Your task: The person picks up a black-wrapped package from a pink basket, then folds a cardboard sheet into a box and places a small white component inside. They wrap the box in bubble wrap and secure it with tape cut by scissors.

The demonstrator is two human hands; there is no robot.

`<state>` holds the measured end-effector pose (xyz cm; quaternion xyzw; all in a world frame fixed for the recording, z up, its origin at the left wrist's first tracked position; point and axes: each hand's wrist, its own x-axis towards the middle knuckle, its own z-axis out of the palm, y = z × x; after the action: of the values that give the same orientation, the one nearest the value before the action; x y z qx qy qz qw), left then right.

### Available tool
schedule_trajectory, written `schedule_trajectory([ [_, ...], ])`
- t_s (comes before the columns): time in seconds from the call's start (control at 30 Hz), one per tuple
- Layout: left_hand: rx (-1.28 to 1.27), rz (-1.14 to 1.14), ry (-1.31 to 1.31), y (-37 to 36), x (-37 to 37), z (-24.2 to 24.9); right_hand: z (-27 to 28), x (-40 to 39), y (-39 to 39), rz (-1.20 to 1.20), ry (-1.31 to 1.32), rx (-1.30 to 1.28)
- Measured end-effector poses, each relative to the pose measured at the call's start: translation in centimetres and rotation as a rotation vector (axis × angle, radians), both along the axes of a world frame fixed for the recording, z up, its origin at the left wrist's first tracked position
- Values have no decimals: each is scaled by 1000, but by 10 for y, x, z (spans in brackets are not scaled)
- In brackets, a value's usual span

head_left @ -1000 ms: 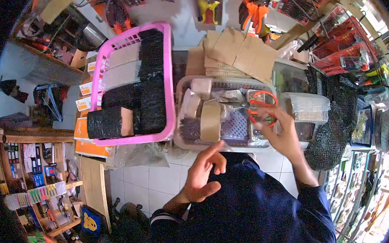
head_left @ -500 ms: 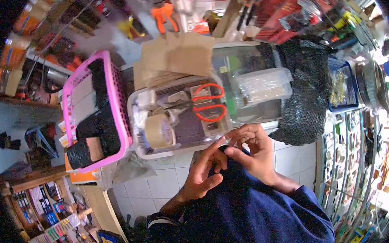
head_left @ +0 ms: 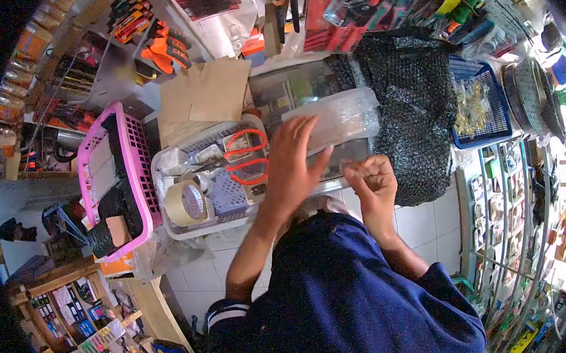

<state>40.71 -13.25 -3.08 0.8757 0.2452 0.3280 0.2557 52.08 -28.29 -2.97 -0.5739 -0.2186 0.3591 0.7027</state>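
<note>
Blurred lettering marked the orange handles (head_left: pixel 172 52). The left hand (head_left: pixel 291 169), fingers spread, overlapped the left end of the wrapped parcel (head_left: pixel 348 121); the right hand (head_left: pixel 375 182) curled its fingers on the near side, whether gripping anything I couldn't tell. Half a second earlier, both hands were close together.

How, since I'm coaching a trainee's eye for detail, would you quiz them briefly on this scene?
1. Multiple choice: Which basket holds the metal scissors with orange-red loop handles?
A) the pink plastic basket
B) the pale rectangular plastic basket
C) the blue plastic basket
2. True or false: A round roll of tan tape shares the scissors' basket.
3. Fill in: Of the person's bare hands, the ____ one is nearer the scissors.

Key:
1. B
2. True
3. Left: the left hand is beside them, while the right hand, fingers curled, is farther off.
</note>
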Motion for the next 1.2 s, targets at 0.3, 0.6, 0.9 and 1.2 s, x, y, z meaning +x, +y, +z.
schedule_trajectory([
  [0.3,-64,-262,336,76,69,-26,-34,56,28,372,-1032,142],
  [0.6,-45,-60,412,70,73,8,-31,56,39,479,-1083,31],
  [0.9,-65,-132,316,60,67,2,-28,51,41,484,-1139,-7],
  [1.2,209,-339,349,44,27,-27,-48,69,28,443,-929,146],
])
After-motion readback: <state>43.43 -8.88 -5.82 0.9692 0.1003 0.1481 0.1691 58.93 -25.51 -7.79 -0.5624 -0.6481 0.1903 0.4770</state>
